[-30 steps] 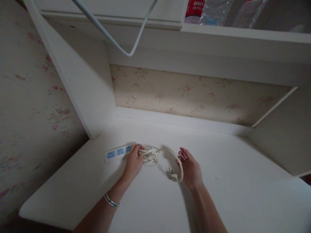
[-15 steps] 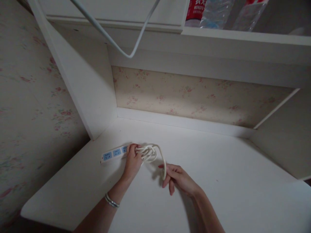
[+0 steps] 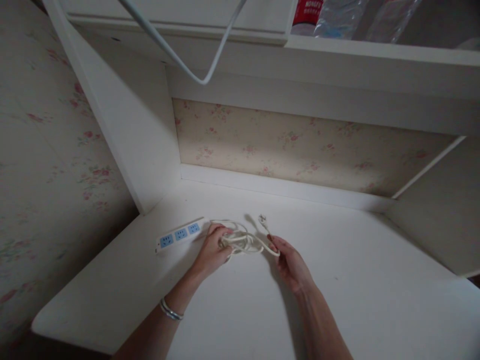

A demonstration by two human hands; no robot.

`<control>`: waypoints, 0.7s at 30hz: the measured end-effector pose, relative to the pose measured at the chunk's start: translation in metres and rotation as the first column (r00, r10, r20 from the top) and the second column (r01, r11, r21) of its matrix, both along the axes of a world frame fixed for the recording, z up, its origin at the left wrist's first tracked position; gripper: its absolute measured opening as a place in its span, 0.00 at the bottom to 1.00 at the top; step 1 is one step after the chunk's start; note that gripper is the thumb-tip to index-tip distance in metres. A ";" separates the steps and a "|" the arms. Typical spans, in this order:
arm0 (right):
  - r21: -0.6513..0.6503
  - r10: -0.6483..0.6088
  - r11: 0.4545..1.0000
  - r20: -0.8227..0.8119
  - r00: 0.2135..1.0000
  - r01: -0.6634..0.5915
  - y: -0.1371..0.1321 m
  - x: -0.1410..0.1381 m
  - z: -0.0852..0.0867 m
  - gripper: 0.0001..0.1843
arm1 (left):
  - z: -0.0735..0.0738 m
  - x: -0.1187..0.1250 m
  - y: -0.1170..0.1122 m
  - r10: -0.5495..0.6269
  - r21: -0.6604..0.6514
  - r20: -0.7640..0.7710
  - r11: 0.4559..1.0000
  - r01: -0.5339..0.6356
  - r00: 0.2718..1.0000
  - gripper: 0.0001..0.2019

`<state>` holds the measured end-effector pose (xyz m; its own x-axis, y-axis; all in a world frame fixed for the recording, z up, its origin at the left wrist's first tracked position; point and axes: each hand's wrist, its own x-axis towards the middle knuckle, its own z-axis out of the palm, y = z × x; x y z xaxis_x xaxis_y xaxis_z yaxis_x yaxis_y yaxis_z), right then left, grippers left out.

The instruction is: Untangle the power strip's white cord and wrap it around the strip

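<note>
A white power strip [image 3: 181, 234] with blue socket faces lies on the desk, left of my hands. Its cream power cord [image 3: 243, 241] is gathered in loose loops. My left hand [image 3: 214, 248] is closed on the left side of these loops, just beyond the strip's right end. Farther right, my right hand [image 3: 289, 257] pinches the cord near its free end. The plug [image 3: 262, 219] sticks up past my right fingertips, its pins pointing away from me. Part of the bundle is hidden behind my left fingers.
The white desk [image 3: 367, 280] has a raised back edge and side panels. Overhead, a shelf [image 3: 375, 52] holds plastic bottles [image 3: 339, 17]. A pale bent cable [image 3: 204, 80] hangs from above in front of the cabinet. Floral wallpaper [image 3: 56, 175] covers the wall at left.
My left hand has moved right off the power strip, uncovering its third socket, and now grips the cord loops. My right hand has shifted right and away from me, and the plug now shows.
</note>
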<state>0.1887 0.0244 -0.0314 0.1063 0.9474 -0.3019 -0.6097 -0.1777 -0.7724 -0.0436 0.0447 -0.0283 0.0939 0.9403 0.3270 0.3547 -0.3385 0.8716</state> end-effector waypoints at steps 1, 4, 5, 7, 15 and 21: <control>0.045 -0.088 0.995 -0.016 0.996 0.088 0.003 0.004 -0.003 0.09 | 0.002 -0.001 -0.001 -0.022 -0.016 0.016 1.000 0.022 1.000 0.17; 0.139 -0.284 0.947 -0.051 0.957 0.289 0.009 0.013 -0.012 0.10 | 0.003 -0.002 0.001 0.053 -0.111 0.141 0.993 -0.037 0.989 0.15; 0.150 -0.324 0.933 -0.047 0.945 0.327 0.010 0.014 -0.014 0.10 | 0.002 -0.002 0.002 0.119 -0.156 0.184 0.984 -0.091 0.976 0.14; 0.152 -0.376 0.913 -0.039 0.926 0.377 0.011 0.015 -0.014 0.10 | -0.003 -0.002 0.006 0.242 -0.251 0.225 0.950 -0.184 0.944 0.14; 0.183 -0.315 0.932 -0.021 0.949 0.313 -0.001 -0.002 0.007 0.22 | -0.012 -0.007 0.010 0.110 -0.214 -0.098 0.968 -0.129 0.989 0.14; 0.287 -0.409 0.875 0.002 0.913 0.391 0.002 -0.002 0.002 0.16 | -0.002 -0.012 0.011 0.103 -0.178 -0.276 0.972 -0.156 0.956 0.13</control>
